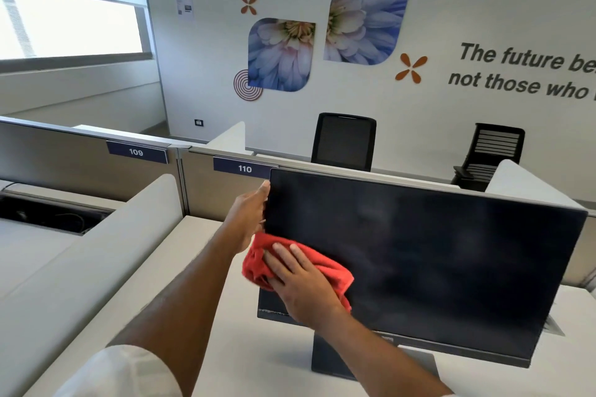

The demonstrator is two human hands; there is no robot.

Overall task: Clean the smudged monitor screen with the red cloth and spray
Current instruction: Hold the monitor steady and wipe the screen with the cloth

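A black monitor (435, 255) stands on the white desk, its dark screen off and faintly streaked. My left hand (250, 216) grips the monitor's left edge near the top corner, fingers hidden behind the panel. My right hand (300, 280) lies flat with straight fingers on a crumpled red cloth (325, 267), pressing it against the lower left part of the screen. No spray bottle is in view.
The monitor's stand (325, 361) rests on the white desk (258, 364). Grey partitions labelled 109 (137, 151) and 110 (245, 168) run behind it. A white divider (106, 251) lies on the left. Two black office chairs (343, 142) stand beyond the partition.
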